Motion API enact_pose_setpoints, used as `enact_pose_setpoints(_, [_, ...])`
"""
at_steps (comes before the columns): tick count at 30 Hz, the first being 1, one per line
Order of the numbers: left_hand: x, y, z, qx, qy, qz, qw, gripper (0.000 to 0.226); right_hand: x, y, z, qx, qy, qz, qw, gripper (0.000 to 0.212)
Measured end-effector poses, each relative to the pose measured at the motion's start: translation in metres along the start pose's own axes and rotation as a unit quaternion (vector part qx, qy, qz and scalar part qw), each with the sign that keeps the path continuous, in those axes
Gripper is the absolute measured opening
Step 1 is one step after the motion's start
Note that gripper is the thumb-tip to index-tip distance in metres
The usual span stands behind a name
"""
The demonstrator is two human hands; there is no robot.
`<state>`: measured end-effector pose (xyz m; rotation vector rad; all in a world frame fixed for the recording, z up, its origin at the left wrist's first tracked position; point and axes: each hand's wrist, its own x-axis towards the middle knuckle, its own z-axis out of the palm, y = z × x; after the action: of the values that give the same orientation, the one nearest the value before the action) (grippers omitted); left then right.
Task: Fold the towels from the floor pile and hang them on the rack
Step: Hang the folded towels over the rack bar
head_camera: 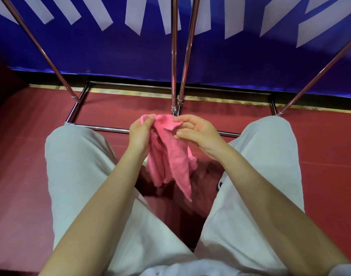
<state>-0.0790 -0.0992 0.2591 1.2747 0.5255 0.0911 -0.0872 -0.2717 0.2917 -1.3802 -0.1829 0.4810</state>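
Observation:
A pink towel hangs bunched and unfolded between my knees, above the red floor. My left hand pinches its top left edge between thumb and fingers. My right hand pinches the top edge at the right, the other fingers loosely curled. The towel's lower corners dangle free. The metal rack stands just in front of me, its chrome poles rising out of the top of the view. No floor pile is visible.
The rack's base frame lies on the red floor just past my knees, which are in white trousers. A blue banner with white stripes covers the wall behind the rack.

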Motion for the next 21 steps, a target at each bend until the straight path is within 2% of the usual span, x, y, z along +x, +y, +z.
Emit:
enact_pose_setpoints(2, [-0.001,0.0,0.006,0.038,-0.018,0.001,0.999,0.023,0.001,0.0,0.002,-0.116,0.038,-0.014,0.992,0.026])
enact_pose_setpoints(4, [-0.004,0.0,0.013,0.071,-0.012,0.0,0.997,0.027,0.0,-0.002,0.003,-0.229,0.081,-0.04,0.969,0.019])
enact_pose_setpoints(7, [-0.008,0.003,0.02,0.116,-0.017,0.021,0.993,0.036,-0.001,-0.003,0.002,-0.317,0.095,-0.085,0.94,0.018])
enact_pose_setpoints(10, [-0.006,0.006,0.013,0.199,-0.023,0.096,0.975,0.039,0.003,0.001,-0.002,-0.363,0.086,-0.106,0.922,0.017])
enact_pose_setpoints(13, [0.0,0.015,0.0,0.313,0.0,0.183,0.932,0.039,0.005,0.007,-0.006,-0.434,0.092,-0.121,0.888,0.014])
enact_pose_setpoints(17, [0.002,0.02,-0.015,0.379,0.007,0.191,0.905,0.039,0.006,0.008,-0.008,-0.425,0.146,-0.17,0.877,0.011])
enact_pose_setpoints(19, [0.0,0.016,-0.017,0.364,0.01,0.171,0.915,0.037,0.009,0.009,-0.009,-0.39,0.166,-0.196,0.885,0.012])
enact_pose_setpoints(21, [-0.005,0.012,-0.017,0.312,0.004,0.128,0.941,0.035,0.01,0.011,-0.01,-0.362,0.152,-0.201,0.898,0.014])
